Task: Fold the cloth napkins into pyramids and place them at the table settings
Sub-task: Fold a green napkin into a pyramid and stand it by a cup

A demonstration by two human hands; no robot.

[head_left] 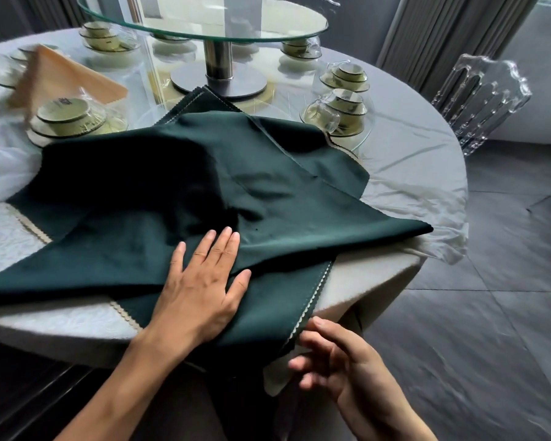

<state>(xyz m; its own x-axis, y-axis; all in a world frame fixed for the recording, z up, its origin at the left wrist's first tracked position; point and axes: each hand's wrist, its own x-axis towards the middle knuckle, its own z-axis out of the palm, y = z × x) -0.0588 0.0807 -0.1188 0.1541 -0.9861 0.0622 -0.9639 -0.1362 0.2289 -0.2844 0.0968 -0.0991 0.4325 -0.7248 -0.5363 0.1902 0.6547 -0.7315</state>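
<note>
Flat and spread, the left hand (204, 281) presses its palm and straight fingers down on the dark green cloth napkin (236, 186), pinning it near the front edge of the round table under a pale grey tablecloth (411, 173). Just to the right of that hand, the right hand (334, 361) hangs off the table's edge with loosely curled fingers close to the scalloped cream trim of a green runner (312, 297); whether it actually pinches the cloth I cannot tell, and it looks to hold nothing.

By my reckoning the fold has barely begun: the napkin lies rumpled and open across the runner, with no pyramid shape yet. The next move likely calls for taking a free corner, drawing the cloth taut and bringing it across to a crisp diagonal, while the pinning palm keeps it from sliding over the edge.

Beyond the napkin, toward the glass turntable (204, 23) at the table's centre, stand stacked cream bowls on saucers (67, 119), seemingly wrapped in clear film and holding nothing visible. A peach napkin (61, 78) lies behind them.
</note>
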